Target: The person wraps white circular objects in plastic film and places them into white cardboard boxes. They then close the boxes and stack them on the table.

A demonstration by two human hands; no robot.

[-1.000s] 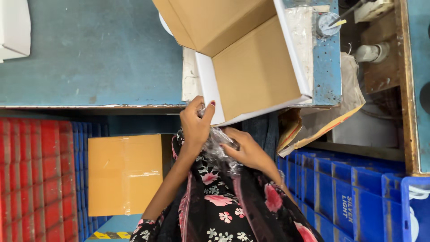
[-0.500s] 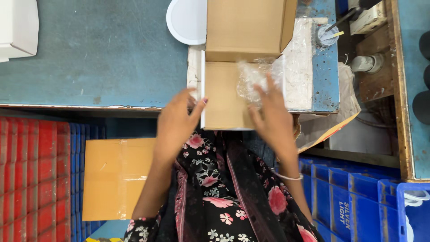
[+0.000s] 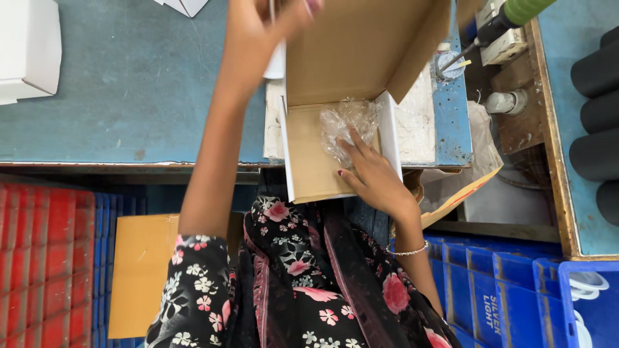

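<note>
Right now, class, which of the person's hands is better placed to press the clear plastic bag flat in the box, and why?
Right. The right hand already rests on the clear plastic bag inside the cardboard box; the left hand is up at the lid.

The left arm stretches straight forward, its hand (image 3: 267, 26) raised at the top edge with fingers curled, while the right hand (image 3: 371, 177) lies lower, fingers (image 3: 351, 145) spread flat, wrist bent.
</note>
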